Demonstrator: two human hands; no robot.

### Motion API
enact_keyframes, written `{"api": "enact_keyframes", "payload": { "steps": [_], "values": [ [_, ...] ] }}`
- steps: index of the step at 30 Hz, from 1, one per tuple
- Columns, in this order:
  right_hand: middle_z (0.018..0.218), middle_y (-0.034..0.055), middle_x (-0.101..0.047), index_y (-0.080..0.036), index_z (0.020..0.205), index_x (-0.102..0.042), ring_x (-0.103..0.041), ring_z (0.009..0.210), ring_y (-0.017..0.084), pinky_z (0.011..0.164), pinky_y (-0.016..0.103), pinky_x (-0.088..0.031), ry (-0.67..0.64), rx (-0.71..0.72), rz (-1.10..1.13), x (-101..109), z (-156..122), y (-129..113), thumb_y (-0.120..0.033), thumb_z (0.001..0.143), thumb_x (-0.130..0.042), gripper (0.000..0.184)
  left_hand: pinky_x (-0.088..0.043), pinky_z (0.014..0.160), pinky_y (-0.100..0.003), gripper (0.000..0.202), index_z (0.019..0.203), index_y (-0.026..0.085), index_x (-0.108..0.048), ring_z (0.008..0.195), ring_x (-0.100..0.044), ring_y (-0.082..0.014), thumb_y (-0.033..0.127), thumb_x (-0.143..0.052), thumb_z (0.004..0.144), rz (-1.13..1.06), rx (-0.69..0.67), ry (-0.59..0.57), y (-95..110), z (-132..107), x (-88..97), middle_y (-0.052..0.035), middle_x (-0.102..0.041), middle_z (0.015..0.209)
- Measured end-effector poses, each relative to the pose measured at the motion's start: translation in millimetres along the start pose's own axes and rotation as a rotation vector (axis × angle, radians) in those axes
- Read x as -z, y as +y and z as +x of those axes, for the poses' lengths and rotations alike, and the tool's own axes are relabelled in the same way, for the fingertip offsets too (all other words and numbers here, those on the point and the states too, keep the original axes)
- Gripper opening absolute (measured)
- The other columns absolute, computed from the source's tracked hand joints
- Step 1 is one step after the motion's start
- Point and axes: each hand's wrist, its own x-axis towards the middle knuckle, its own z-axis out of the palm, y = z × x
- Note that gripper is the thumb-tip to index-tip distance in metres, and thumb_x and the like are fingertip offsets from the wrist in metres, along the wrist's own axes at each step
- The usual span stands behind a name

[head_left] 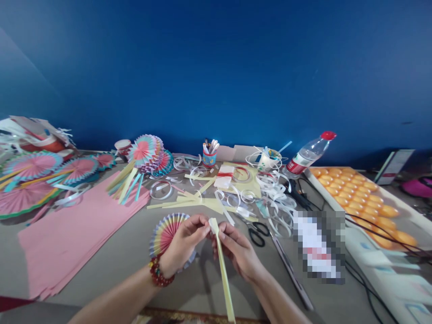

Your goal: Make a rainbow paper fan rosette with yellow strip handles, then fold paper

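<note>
Yellow paper strip [223,270] was pinched at its top end btwn my left hand [184,245] & right hand [238,249], both closed on it, above the table [135,265]. Light, floppy, creased easily, so best gripped w/ fingertips near that end. Pleated paper fan [165,231] lay under my left hand.

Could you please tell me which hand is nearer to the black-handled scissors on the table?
Right. The right hand sits just left of the scissors, not touching them; the left hand is farther left, across the yellow paper strip both hands pinch.
</note>
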Motion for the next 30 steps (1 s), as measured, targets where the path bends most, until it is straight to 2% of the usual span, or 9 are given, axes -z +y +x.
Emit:
{"api": "enact_keyframes", "payload": {
  "steps": [3,6,8,12,15,19,24,27,30],
  "values": [
    [0.073,-0.0008,-0.061,-0.02,0.085,-0.056,-0.057,0.057,0.011,0.053,0.023,-0.049,-0.061,-0.101,0.079,-3.6,1.4,0.5,-0.046,0.082,-0.073,0.031,-0.047,0.067,-0.024,0.02,0.076,0.016,-0.063,0.07,-0.056,-0.0128,0.033,-0.069,0.082,0.142,-0.126,0.016,-0.1,-0.4,0.9,-0.0029,-0.061,0.082],
    [0.07,-0.0023,-0.059,-0.021,0.087,-0.053,-0.052,0.049,0.01,0.048,0.024,-0.048,-0.062,-0.117,0.061,-6.2,3.8,3.5,-0.05,0.084,-0.069,0.034,-0.046,0.071,-0.024,0.015,0.077,0.016,-0.061,0.075,-0.058,-0.0144,0.027,-0.061,0.087,0.348,-0.219,0.035,2.9,-2.2,3.4,-0.0037,-0.061,0.083],
    [0.067,-0.0036,-0.056,-0.021,0.089,-0.053,-0.05,0.049,0.01,0.049,0.023,-0.047,0.011,-0.032,-0.066,-6.4,4.6,6.0,-0.052,0.086,-0.066,0.033,-0.046,0.073,-0.025,0.012,0.079,0.017,-0.06,0.077,-0.058,-0.0149,0.022,-0.055,0.089,0.53,-0.271,0.047,6.4,-4.0,5.1,-0.0036,-0.061,0.085],
    [0.074,-0.0015,-0.057,-0.021,0.095,-0.055,-0.055,0.064,0.013,0.059,0.023,-0.047,0.158,0.265,-0.508,-3.8,2.5,9.0,-0.046,0.088,-0.063,0.028,-0.045,0.078,-0.025,0.01,0.081,0.019,-0.056,0.083,-0.059,-0.0152,0.015,-0.051,0.089,0.811,-0.381,0.068,12.5,-7.9,5.0,-0.0036,-0.062,0.09],
    [0.073,-0.0017,-0.059,-0.021,0.09,-0.053,-0.056,0.063,0.013,0.061,0.023,-0.044,0.187,0.38,-0.829,-2.2,-1.1,9.0,-0.035,0.085,-0.066,0.019,-0.044,0.081,-0.025,0.011,0.082,0.02,-0.055,0.085,-0.06,-0.015,0.014,-0.05,0.09,0.872,-0.413,0.053,14.0,-10.3,2.5,-0.0032,-0.063,0.091],
    [0.065,-0.0017,-0.059,-0.021,0.08,-0.054,-0.056,0.059,0.014,0.058,0.023,-0.039,0.189,0.491,-1.088,-3.2,-4.9,6.3,-0.025,0.09,-0.054,0.011,-0.044,0.082,-0.025,0.01,0.082,0.02,-0.054,0.09,-0.061,-0.0161,0.014,-0.05,0.09,0.891,-0.404,0.034,14.2,-11.4,1.6,-0.0025,-0.062,0.089],
    [0.062,-0.0011,-0.059,-0.021,0.078,-0.056,-0.056,0.057,0.013,0.058,0.023,-0.039,0.171,0.451,-0.991,-3.1,-6.0,4.4,-0.028,0.097,-0.045,0.022,-0.045,0.079,-0.024,0.011,0.08,0.02,-0.054,0.084,-0.06,-0.0144,0.013,-0.05,0.089,0.883,-0.369,0.053,11.2,-10.0,3.9,-0.0018,-0.062,0.087],
    [0.06,-0.0008,-0.058,-0.02,0.074,-0.057,-0.058,0.056,0.014,0.057,0.023,-0.041,0.221,0.382,-0.823,-2.5,-4.7,3.3,-0.036,0.098,-0.048,0.03,-0.046,0.077,-0.024,0.009,0.081,0.019,-0.055,0.085,-0.06,-0.015,0.015,-0.051,0.088,0.837,-0.366,0.088,9.3,-6.4,6.3,-0.0034,-0.063,0.091],
    [0.066,0.0003,-0.062,-0.019,0.075,-0.057,-0.057,0.051,0.012,0.052,0.023,-0.042,0.274,0.347,-0.56,-1.7,-2.2,-0.1,-0.043,0.096,-0.051,0.033,-0.045,0.064,-0.022,0.011,0.079,0.018,-0.054,0.07,-0.058,-0.0131,0.02,-0.05,0.089,0.69,-0.3,0.129,13.2,0.0,12.6,-0.0023,-0.061,0.081]
  ]
}}
